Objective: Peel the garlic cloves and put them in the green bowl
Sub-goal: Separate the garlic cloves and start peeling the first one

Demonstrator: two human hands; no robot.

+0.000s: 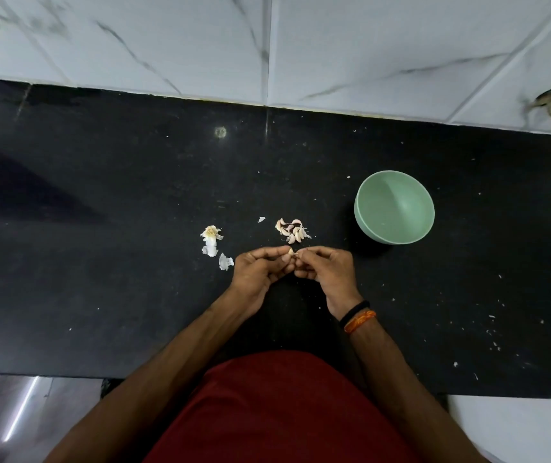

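A single garlic clove point(290, 251) is pinched between the fingertips of my left hand point(260, 269) and my right hand point(325, 267), which meet just above the black counter. Both hands have curled fingers around it. Right behind them lies a small heap of several unpeeled, pinkish garlic cloves point(292, 230). The green bowl point(394, 207) stands upright to the right of the heap, and only a tiny speck shows inside it.
White papery garlic skins and the bulb's root core point(212, 240) lie left of my hands, with another skin scrap point(225, 261) nearer. The black counter point(100, 262) runs to a white marble-tiled wall point(367, 45). Small skin flakes dot the counter at right.
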